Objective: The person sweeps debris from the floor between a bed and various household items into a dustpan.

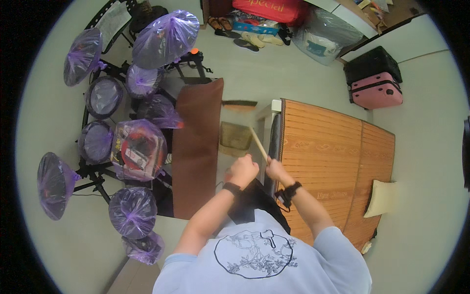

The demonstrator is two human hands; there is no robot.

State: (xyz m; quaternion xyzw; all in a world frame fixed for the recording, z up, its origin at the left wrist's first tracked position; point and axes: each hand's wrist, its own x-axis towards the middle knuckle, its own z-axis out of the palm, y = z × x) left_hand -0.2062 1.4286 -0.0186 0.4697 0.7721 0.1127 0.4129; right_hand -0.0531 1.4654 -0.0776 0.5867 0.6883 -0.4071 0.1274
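A pale wooden stick (259,144), resembling a drumstick, slants up and left from my right hand (276,170), whose fingers are closed around its lower end. Beside it, slightly blurred, my left hand (243,170) is curled; whether it holds anything is hidden. Both wrists wear dark bands, and a small dark device (283,198) hangs at the right one. Beyond my hands, a translucent brownish-yellow box-like object (235,136) is on the floor. The stick's far tip appears at its right edge; contact cannot be judged.
A brown covered surface (196,150) stands left, beside a drum kit with plastic-wrapped cymbals (165,40) and pads (104,97). On the right is a bed with a bamboo mat (323,158). A dark, orange-edged strip (239,104), shoes (253,39) and a pink suitcase (378,92) lie farther off.
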